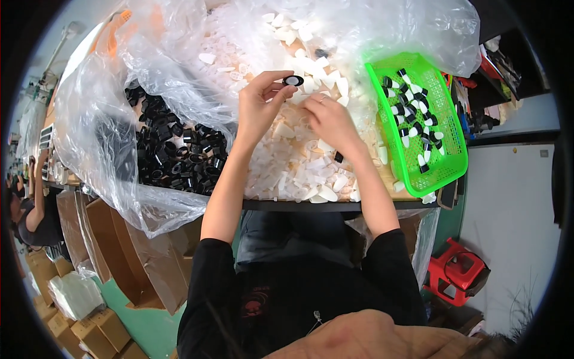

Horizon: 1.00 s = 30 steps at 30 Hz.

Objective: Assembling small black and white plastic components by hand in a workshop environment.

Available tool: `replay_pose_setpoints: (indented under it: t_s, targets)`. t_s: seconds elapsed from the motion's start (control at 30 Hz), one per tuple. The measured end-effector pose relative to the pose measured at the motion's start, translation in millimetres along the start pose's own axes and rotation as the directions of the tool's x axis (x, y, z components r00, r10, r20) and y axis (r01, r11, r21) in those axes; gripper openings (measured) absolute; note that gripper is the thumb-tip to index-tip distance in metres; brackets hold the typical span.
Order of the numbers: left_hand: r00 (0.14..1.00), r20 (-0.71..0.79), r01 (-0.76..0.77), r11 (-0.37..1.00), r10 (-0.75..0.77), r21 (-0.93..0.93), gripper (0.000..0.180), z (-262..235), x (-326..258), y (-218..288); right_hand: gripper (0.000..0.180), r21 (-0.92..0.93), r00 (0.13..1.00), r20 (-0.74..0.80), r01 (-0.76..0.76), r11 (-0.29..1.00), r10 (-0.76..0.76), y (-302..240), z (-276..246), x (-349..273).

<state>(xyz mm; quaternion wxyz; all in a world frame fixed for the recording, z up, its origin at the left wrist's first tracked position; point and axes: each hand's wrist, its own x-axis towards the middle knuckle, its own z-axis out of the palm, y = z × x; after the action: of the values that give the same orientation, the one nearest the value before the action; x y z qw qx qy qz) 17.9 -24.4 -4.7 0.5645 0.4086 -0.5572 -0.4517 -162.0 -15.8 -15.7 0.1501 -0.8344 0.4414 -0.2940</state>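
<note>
The left hand (258, 103) pinches 1 round, glossy black cap (293, 80); the right hand (330, 121), over smooth translucent plastic pieces (272, 173), has an indiscernible grip.

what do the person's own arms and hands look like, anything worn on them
The left hand and right hand are gloveless, with no watch showing. The left sleeve and right sleeve are black and short, ending around the elbows.
</note>
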Motion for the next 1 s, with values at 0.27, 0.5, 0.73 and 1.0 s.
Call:
replay_pose_setpoints:
  t_s: [0.27, 0.5, 0.73, 1.0]
  targets:
    - [1.000, -0.004, 0.018, 0.999, -0.018, 0.051, 0.029, 1.9, -1.3, 5.3, 0.014, -0.234, 0.946, 0.009, 0.316, 0.920, -0.323, 0.3, 39.9, 5.9]
    - [0.997, 0.024, 0.074, 0.997, -0.073, -0.028, 0.028, -0.5, 0.2, -1.3, 0.018, -0.433, 0.976, 0.040, 0.210, 0.876, -0.214, 8.0, 34.5, 1.0]
    - [0.995, 0.011, 0.102, 0.991, -0.102, -0.081, 0.027, -1.8, -0.9, -0.6, 0.018, 0.329, 0.968, -0.245, 0.030, 0.944, 0.055, -7.6, -17.9, 8.7]
    - [0.993, 0.074, 0.097, 0.989, -0.089, -0.115, 0.020, 11.2, -6.2, 1.2, 0.012, 0.128, 0.890, -0.443, 0.183, 0.975, -0.109, -10.8, -7.5, 12.5]
